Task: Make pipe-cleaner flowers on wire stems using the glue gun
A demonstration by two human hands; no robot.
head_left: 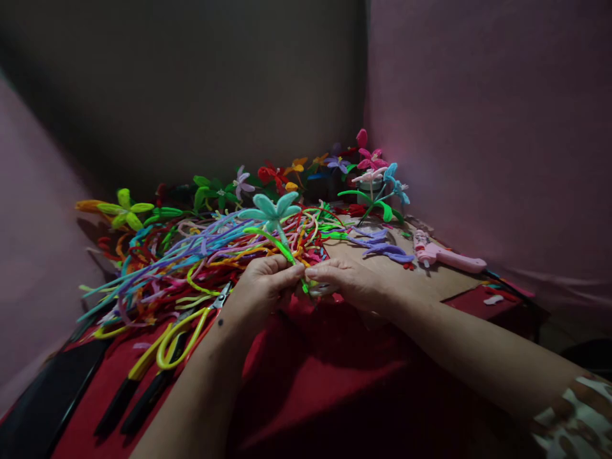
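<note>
Teal flower (pixel 270 210) was petals-up in front of the big heap of fuzzy craft stems (pixel 191 255), leaning a bit left. Your left hand (pixel 268 280) had it pinched near the bottom, thumb against fingers; your right hand (pixel 351 280) was curled right beside, and I couldn't tell if those fingers gripped anything. The green leaf (pixel 270 239) met the thin stem (pixel 283 239) at your left fingertips, so imo a firm pinch there was the way to keep both lined up.

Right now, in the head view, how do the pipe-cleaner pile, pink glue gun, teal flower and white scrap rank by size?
1. Pipe-cleaner pile
2. Teal flower and pink glue gun: too alike to rank
3. White scrap
</note>
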